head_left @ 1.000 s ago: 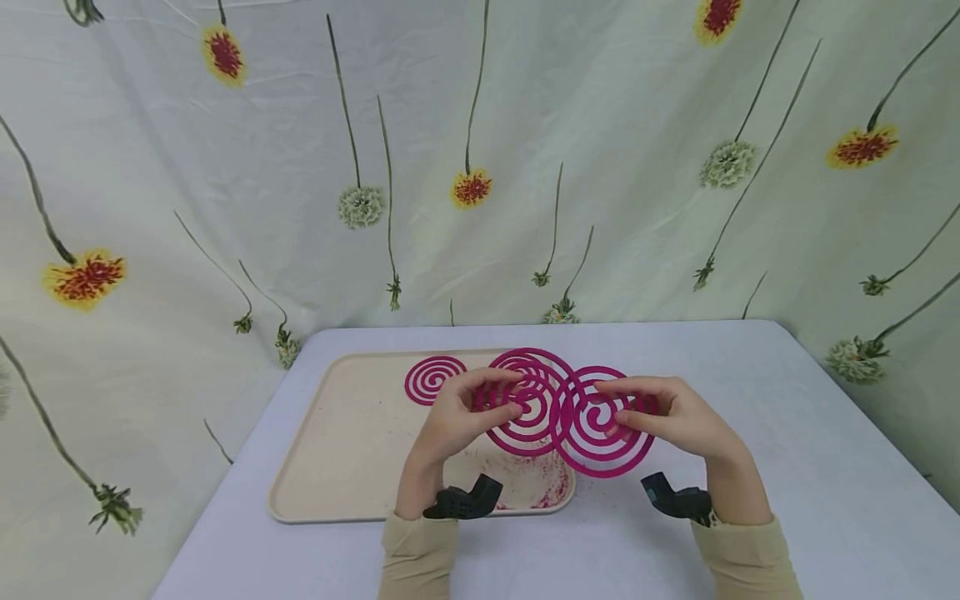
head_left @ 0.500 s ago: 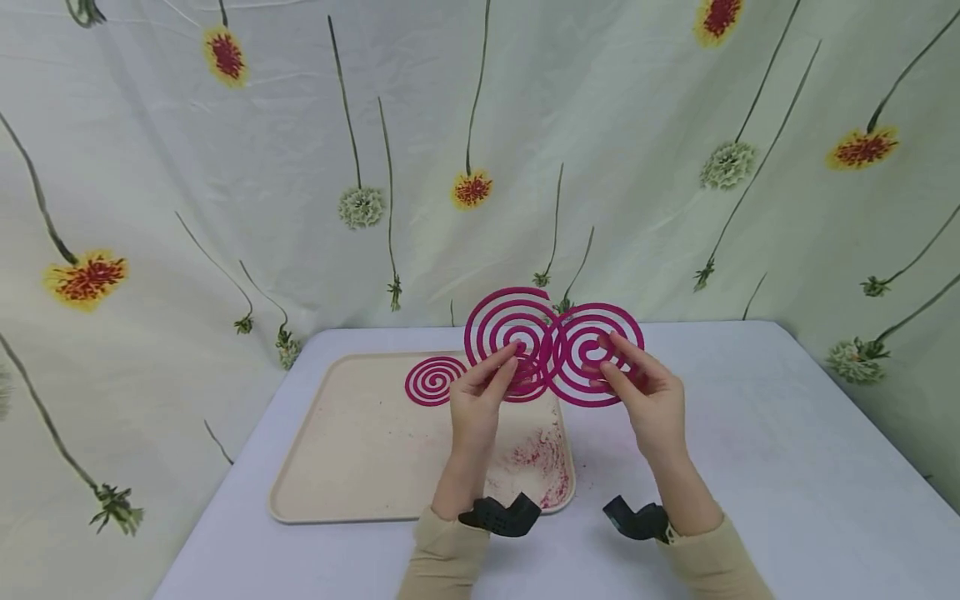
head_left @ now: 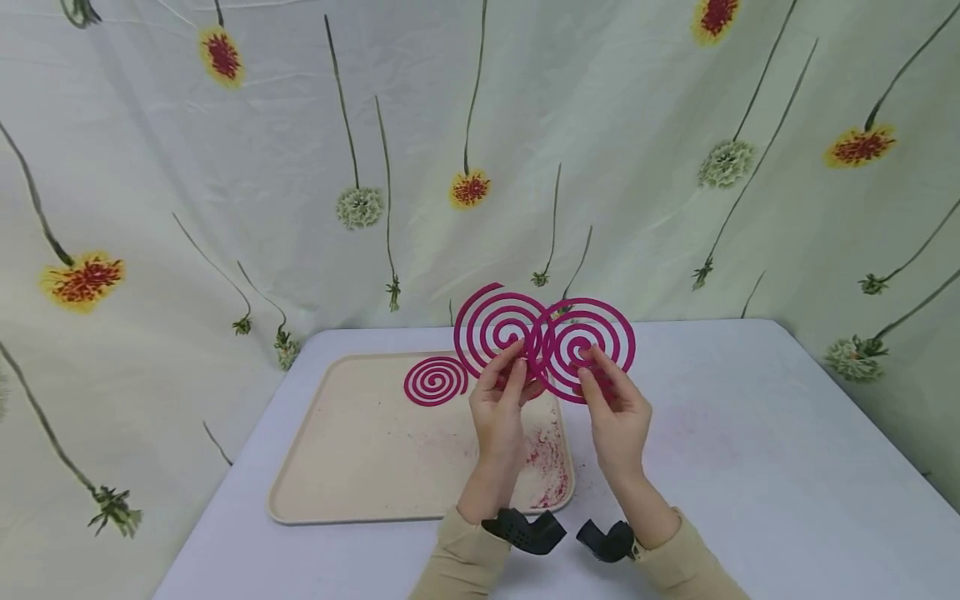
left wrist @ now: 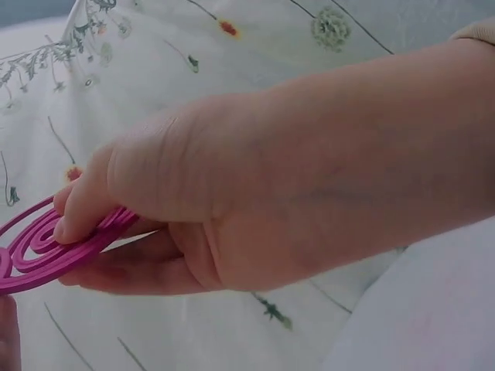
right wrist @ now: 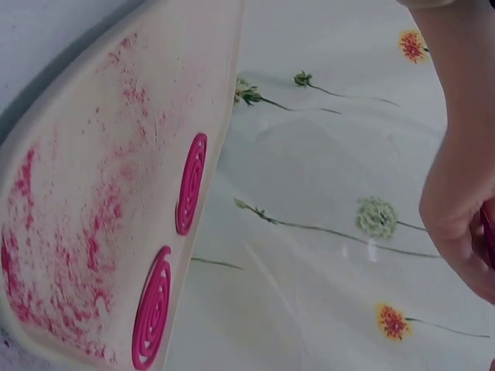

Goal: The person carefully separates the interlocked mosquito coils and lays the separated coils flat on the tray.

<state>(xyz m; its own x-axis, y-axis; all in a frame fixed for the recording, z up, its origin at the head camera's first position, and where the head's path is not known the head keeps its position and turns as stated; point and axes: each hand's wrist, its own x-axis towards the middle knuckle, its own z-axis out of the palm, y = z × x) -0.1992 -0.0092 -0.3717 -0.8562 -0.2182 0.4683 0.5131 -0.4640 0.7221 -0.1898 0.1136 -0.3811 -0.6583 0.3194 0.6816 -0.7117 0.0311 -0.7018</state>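
Note:
My left hand [head_left: 497, 417] pinches a magenta mosquito coil [head_left: 458, 333] between thumb and fingers, held up above the tray's right part. A second magenta mosquito coil [head_left: 585, 302] is pinched in my right hand [head_left: 621, 421], face toward the head camera. The two raised coils overlap at their inner edges in the head view. In the left wrist view my thumb lies across the face of the left coil [left wrist: 46, 274]. The right wrist view catches only part of my right hand [right wrist: 464, 209]. Two more coils lie flat on the tray, one nearer coil [right wrist: 192, 185] and one farther coil [right wrist: 153, 309].
A beige tray [head_left: 352, 458] lies on the white table [head_left: 735, 467], with magenta crumbs [head_left: 551, 479] at its right end. One lying coil [head_left: 436, 381] shows at its back; the other is mostly hidden behind my hands. A flowered curtain [head_left: 420, 250] hangs behind.
Both hands have lifted their coils from low over the tray and tilted them upright. They have since come closer together, and the coils have shifted slightly left.

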